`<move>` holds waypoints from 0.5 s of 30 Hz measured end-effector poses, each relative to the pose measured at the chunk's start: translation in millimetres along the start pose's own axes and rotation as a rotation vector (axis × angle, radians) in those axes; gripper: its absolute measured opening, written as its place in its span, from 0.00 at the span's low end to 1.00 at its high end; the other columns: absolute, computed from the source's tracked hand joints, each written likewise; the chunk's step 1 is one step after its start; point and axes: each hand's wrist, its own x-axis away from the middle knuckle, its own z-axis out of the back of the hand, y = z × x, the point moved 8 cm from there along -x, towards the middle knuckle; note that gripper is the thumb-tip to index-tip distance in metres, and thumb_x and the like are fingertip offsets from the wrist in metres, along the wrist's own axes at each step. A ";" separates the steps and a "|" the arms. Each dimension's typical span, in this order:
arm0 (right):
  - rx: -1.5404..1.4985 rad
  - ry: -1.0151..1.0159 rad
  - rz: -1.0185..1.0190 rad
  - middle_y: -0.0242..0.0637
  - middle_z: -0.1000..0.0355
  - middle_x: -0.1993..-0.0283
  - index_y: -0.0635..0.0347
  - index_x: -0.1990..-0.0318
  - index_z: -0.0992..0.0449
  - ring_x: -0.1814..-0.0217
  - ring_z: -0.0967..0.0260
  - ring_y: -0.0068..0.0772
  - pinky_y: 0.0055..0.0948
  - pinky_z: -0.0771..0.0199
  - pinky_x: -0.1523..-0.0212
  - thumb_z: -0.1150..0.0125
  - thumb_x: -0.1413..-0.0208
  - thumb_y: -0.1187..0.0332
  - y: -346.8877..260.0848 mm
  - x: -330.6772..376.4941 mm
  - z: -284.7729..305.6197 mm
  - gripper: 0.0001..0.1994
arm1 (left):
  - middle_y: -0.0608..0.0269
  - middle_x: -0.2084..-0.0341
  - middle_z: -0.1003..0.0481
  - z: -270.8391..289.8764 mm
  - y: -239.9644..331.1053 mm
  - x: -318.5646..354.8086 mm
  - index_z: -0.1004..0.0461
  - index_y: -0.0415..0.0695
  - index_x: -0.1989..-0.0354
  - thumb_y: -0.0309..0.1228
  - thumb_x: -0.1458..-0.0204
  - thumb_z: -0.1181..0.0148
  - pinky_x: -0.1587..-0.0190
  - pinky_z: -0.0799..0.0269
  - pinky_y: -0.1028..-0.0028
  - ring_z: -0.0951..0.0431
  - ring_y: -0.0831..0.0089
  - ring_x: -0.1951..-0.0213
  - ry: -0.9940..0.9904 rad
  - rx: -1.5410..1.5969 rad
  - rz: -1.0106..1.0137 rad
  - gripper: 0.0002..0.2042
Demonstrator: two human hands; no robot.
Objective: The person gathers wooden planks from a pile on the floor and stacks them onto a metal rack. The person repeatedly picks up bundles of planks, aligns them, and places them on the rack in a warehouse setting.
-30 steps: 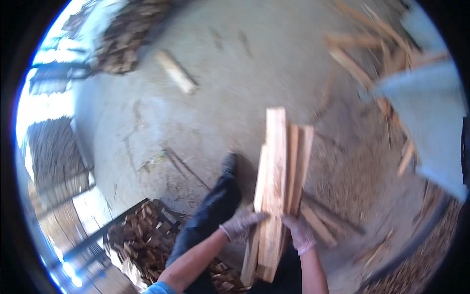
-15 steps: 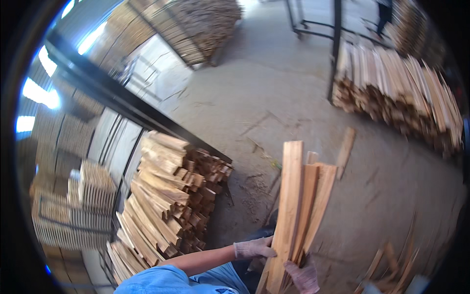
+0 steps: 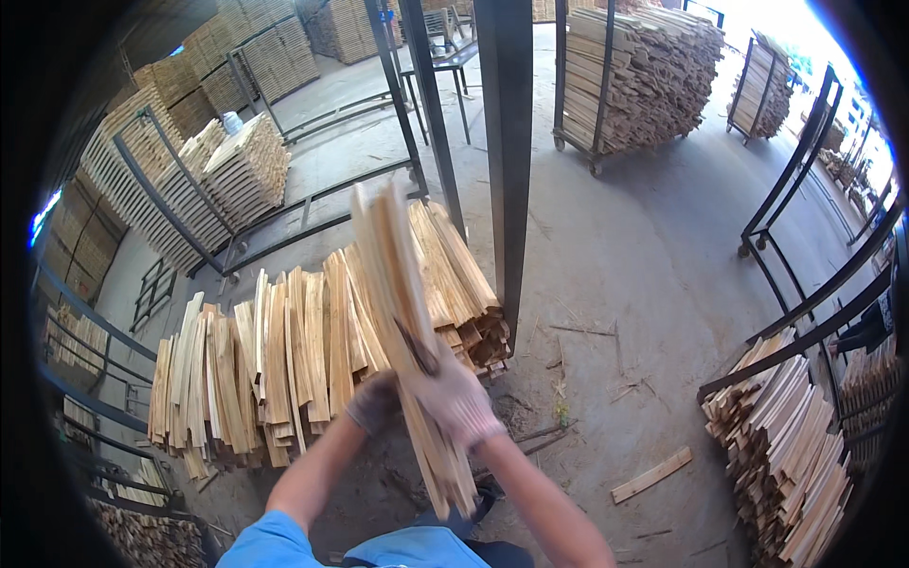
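A small bundle of long wooden slats (image 3: 390, 270), blurred by motion, stands tilted in front of me, its upper ends over the stacked wood. My right hand (image 3: 454, 396), in a pale knitted glove, is closed round the slats from the right. My left hand (image 3: 376, 399), in a darker-looking glove, lies against the bundle's left side. Its fingers are partly hidden behind the wood and smeared. Just beyond and to the left is a long stack of similar slats (image 3: 312, 341), laid side by side in layers.
A dark metal post (image 3: 507, 151) rises at the stack's right end. One loose slat (image 3: 651, 475) lies on the floor. Another slat pile (image 3: 781, 454) is at the right. Loaded wheeled racks (image 3: 634, 80) stand at the back, and metal frames (image 3: 791, 189) at the far right.
My view has swung left toward the stack. The slats have moved from over the floor to above the stack's near side, and my right hand now grips them across their middle.
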 end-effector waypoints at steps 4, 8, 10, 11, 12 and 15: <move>0.159 0.099 -0.051 0.63 0.23 0.55 0.60 0.41 0.31 0.49 0.26 0.64 0.52 0.27 0.46 0.43 0.40 0.55 12.4 -56.9 -10.0 0.24 | 0.64 0.51 0.24 82.3 61.9 -26.6 0.27 0.46 0.43 0.66 0.48 0.44 0.46 0.35 0.56 0.26 0.66 0.50 0.419 0.022 -0.040 0.36; 0.082 0.094 -0.221 0.58 0.24 0.49 0.52 0.43 0.27 0.45 0.27 0.62 0.52 0.27 0.45 0.49 0.40 0.56 144.8 39.5 -8.6 0.21 | 0.50 0.49 0.25 60.7 18.7 51.8 0.32 0.32 0.39 0.47 0.44 0.39 0.41 0.32 0.64 0.26 0.59 0.46 0.711 -0.743 -0.135 0.32; 0.068 0.042 -0.430 0.53 0.27 0.41 0.47 0.33 0.33 0.37 0.30 0.55 0.48 0.31 0.38 0.50 0.41 0.56 261.0 152.5 13.9 0.28 | 0.43 0.36 0.31 50.6 -56.8 86.1 0.37 0.31 0.33 0.41 0.45 0.38 0.33 0.38 0.65 0.31 0.57 0.34 0.568 -0.965 0.020 0.35; 0.160 0.057 -0.691 0.49 0.27 0.39 0.48 0.34 0.30 0.35 0.30 0.53 0.44 0.32 0.36 0.49 0.43 0.54 323.4 236.6 30.5 0.28 | 0.41 0.33 0.35 25.9 -89.1 98.0 0.37 0.32 0.32 0.43 0.44 0.40 0.31 0.41 0.64 0.35 0.54 0.31 0.505 -1.094 0.159 0.35; 0.180 0.080 -0.977 0.49 0.27 0.38 0.47 0.39 0.24 0.34 0.31 0.51 0.42 0.32 0.35 0.47 0.44 0.54 394.5 334.0 25.8 0.25 | 0.41 0.33 0.35 31.2 -123.1 118.4 0.35 0.31 0.34 0.47 0.43 0.44 0.31 0.40 0.65 0.34 0.53 0.32 0.472 -1.153 0.226 0.35; 0.205 0.212 -1.384 0.49 0.29 0.37 0.55 0.44 0.21 0.34 0.32 0.51 0.43 0.31 0.35 0.46 0.44 0.57 415.1 550.1 33.8 0.22 | 0.44 0.63 0.19 84.2 -219.5 168.3 0.20 0.45 0.54 0.41 0.43 0.49 0.45 0.26 0.57 0.19 0.50 0.53 -0.122 -1.884 0.560 0.17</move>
